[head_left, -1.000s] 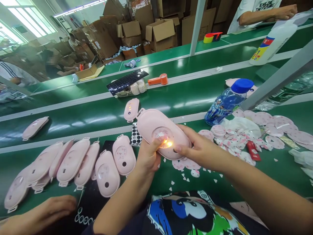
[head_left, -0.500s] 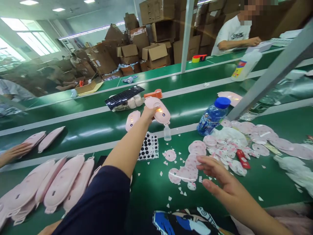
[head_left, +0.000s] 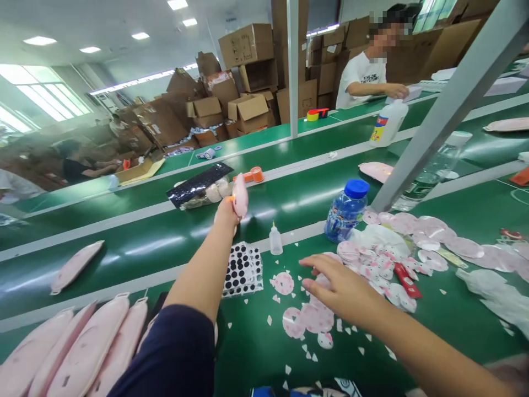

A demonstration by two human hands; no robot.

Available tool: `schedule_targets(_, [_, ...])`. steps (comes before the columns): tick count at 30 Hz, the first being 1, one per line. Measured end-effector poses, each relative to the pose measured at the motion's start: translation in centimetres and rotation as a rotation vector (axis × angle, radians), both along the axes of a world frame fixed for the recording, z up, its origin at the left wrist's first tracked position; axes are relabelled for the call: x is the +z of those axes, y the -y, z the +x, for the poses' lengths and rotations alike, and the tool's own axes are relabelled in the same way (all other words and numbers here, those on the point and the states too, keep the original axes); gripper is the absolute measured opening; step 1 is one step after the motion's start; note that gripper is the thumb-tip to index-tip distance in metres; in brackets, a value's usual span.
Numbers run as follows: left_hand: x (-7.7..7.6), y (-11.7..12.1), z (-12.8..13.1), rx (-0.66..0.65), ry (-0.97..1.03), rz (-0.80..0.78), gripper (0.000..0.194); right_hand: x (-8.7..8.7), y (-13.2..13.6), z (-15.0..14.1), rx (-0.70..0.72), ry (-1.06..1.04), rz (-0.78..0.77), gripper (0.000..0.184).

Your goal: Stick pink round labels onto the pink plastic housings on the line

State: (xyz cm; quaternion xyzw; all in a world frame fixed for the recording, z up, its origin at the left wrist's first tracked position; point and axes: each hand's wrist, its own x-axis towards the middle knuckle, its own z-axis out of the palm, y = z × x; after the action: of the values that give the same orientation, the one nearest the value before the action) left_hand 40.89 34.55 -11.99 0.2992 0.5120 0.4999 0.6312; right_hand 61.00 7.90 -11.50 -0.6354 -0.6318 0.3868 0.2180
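Note:
My left hand (head_left: 226, 212) is stretched far out over the green conveyor belt (head_left: 136, 237) and is closed on a pink oval device (head_left: 240, 201), held on edge above the belt. My right hand (head_left: 336, 284) hovers open, fingers spread, just above round pink stickers (head_left: 308, 317) scattered on the near table. A sheet of black dots (head_left: 243, 269) lies beside my left forearm. A row of pink oval devices (head_left: 78, 350) rests at the near left.
A small glue bottle (head_left: 275, 241) and a blue-capped bottle (head_left: 347, 212) stand at the belt edge. A heap of sticker backings (head_left: 417, 248) lies right. A slanted grey post (head_left: 438, 110) crosses the right side. Another pink device (head_left: 76, 266) rides the belt. A person in white (head_left: 363, 77) works opposite.
My left hand has carried the pink device from in front of me out over the belt, turning it on edge. My right hand let go and dropped toward the stickers.

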Motion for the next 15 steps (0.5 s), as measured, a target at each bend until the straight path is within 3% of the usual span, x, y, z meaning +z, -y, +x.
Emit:
schedule_targets(4, [3.5,4.1,-2.2,-0.09,0.212,0.142,0.03,0.0,-4.2,-2.2,0.085,0.055,0.039,0.04])
schedule_targets(7, [5.2,7.6,-2.9,-0.161,0.333,0.185,0.026,-1.3,-6.4,-3.6,0.112,0.143,0.058,0.041])
schedule_targets(11, [6.6,10.7,-2.2,-0.341,0.56,0.15,0.028,-3.6,-9.6,-5.0,0.046,0.334,0.055,0.055])
schedule_targets(15, [6.9,10.9,-1.4,-0.357,0.548,0.134,0.029,-5.3,-12.3,-5.8,-0.017,0.357,-0.021,0.068])
